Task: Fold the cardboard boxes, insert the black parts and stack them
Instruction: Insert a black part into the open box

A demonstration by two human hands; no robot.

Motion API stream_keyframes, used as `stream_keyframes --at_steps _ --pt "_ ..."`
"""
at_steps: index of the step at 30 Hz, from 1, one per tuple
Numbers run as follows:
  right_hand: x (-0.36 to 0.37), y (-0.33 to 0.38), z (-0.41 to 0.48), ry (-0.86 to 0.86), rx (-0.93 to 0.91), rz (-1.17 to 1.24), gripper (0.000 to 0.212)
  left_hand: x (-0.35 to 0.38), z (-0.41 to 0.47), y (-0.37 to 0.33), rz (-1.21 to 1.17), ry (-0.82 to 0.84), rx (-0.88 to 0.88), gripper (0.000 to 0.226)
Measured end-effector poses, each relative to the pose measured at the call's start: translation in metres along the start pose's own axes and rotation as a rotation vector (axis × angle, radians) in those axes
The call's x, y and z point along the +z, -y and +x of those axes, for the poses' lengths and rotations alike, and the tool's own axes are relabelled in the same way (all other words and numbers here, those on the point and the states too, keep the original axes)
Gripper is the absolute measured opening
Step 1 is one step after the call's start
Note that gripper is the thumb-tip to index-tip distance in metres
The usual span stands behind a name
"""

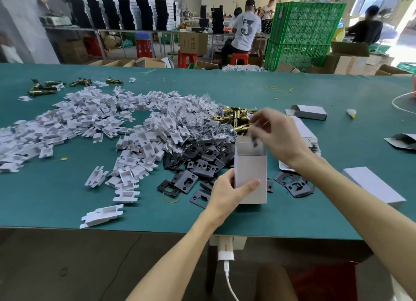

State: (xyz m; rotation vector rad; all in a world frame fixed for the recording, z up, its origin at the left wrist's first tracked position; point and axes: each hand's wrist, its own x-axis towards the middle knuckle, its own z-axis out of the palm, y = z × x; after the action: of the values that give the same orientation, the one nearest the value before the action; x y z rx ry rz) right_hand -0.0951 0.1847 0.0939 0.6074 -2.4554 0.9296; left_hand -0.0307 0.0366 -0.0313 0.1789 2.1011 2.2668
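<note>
Gripping upright box (251,176) w/ L hand (227,193)

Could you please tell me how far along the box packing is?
Done: one closed box lies on the right. In hand: the left hand holds an open box upright while the right hand pinches a blurred dark part over it. Left: piled black plates, flat boxes, no stack yet.
</note>
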Motion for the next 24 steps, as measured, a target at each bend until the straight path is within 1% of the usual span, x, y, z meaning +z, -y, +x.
stream_keyframes --at_steps 1,2,3,4,5,7,8,9,10,11,13,14,15,16,17,18,20,21,22,24 --pt "0.000 -0.006 0.005 -0.133 0.043 0.015 0.007 0.000 0.000 0.000 0.007 -0.001 0.001 0.043" --pt "0.000 -0.013 0.009 -0.219 0.122 0.009 0.008 0.000 0.000 -0.001 0.016 -0.003 -0.001 0.042" --pt "0.002 -0.020 0.012 -0.228 0.224 0.009 0.009 0.001 0.000 -0.001 0.027 -0.006 -0.002 0.041" --pt "0.006 -0.028 0.012 -0.158 0.320 0.013 0.011 0.001 0.000 -0.001 0.036 -0.010 -0.005 0.042" --pt "0.014 -0.036 0.008 -0.039 0.385 -0.005 0.013 0.001 0.000 -0.001 0.043 -0.017 -0.011 0.043" --pt "0.030 -0.048 -0.003 0.194 0.436 -0.084 0.021 0.001 0.000 -0.001 0.053 -0.021 -0.015 0.049" --pt "0.036 -0.052 -0.009 0.266 0.461 -0.096 0.026 0.001 0.000 -0.001 0.056 -0.019 -0.014 0.051" --pt "0.039 -0.053 -0.012 0.294 0.489 -0.079 0.030 0.001 0.000 -0.001 0.061 -0.022 -0.016 0.052" --pt "0.041 -0.051 -0.013 0.274 0.508 -0.045 0.032 0.001 -0.001 -0.001 0.070 -0.024 -0.017 0.052" --pt "0.040 -0.048 -0.010 0.199 0.512 -0.021 0.031 0.001 -0.001 -0.001 0.083 -0.026 -0.018 0.052" --pt "0.035 -0.034 -0.001 -0.028 0.475 0.000 0.025 0.001 0.001 0.001 0.087 -0.024 -0.024 0.052" --pt "0.032 -0.022 0.004 -0.118 0.413 0.012 0.023 0.001 0.002 0.002 0.076 -0.020 -0.026 0.051" --pt "0.030 -0.007 0.006 -0.168 0.316 0.021 0.019 0.001 0.003 0.002 0.065 -0.016 -0.033 0.050" --pt "0.030 0.009 0.007 -0.172 0.196 0.015 0.015 0.001 0.003 0.002 0.051 -0.008 -0.036 0.048" --pt "0.033 0.026 0.007 -0.127 0.076 -0.007 0.010 0.002 0.003 0.001 0.050 -0.008 -0.044 0.045" --pt "0.039 0.040 0.005 -0.030 -0.008 -0.043 0.008 0.002 0.003 0.000 0.061 -0.016 -0.045 0.039" --pt "0.060 0.061 0.000 0.266 -0.041 -0.162 0.015 0.001 0.002 -0.001 0.123 -0.033 -0.031 0.020" --pt "0.072 0.066 -0.002 0.402 -0.038 -0.271 0.022 0.001 0.002 0.001 0.136 -0.050 -0.027 0.018" --pt "0.084 0.069 -0.003 0.490 -0.050 -0.411 0.028 -0.001 0.002 0.003 0.194 -0.065 -0.015 0.024" --pt "0.100 0.070 -0.004 0.527 -0.110 -0.643 0.028 -0.006 0.000 0.011 0.229 -0.070 -0.039 0.033"
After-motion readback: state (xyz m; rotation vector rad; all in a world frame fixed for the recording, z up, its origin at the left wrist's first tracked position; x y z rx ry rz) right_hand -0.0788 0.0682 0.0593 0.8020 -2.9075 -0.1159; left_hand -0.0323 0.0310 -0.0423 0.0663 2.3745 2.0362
